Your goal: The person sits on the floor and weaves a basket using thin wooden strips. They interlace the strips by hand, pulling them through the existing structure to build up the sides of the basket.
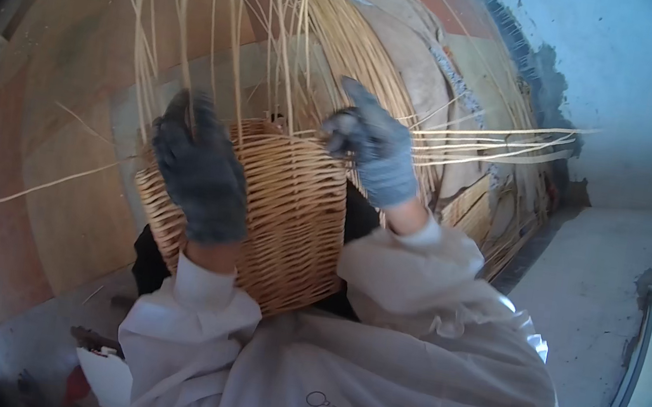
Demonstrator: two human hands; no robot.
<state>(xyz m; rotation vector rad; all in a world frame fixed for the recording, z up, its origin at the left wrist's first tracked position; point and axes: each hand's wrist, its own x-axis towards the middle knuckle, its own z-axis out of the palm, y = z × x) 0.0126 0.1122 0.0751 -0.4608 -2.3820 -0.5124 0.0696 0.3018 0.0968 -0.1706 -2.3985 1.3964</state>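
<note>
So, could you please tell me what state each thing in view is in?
Basket: partly woven, rods projecting from its rim.
Rods beyond the rim: unwoven, fanned out.
Left hand: gloved, over the basket's left side, blurred; grip unclear.
Right hand: gloved, fingers partly bent; grip unclear.
Rod bundle: lying loose on the floor.

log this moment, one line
grey-gloved left hand: over tan woven wicker basket; grey-gloved right hand: near basket's right edge; long pale rods: beyond basket
</note>
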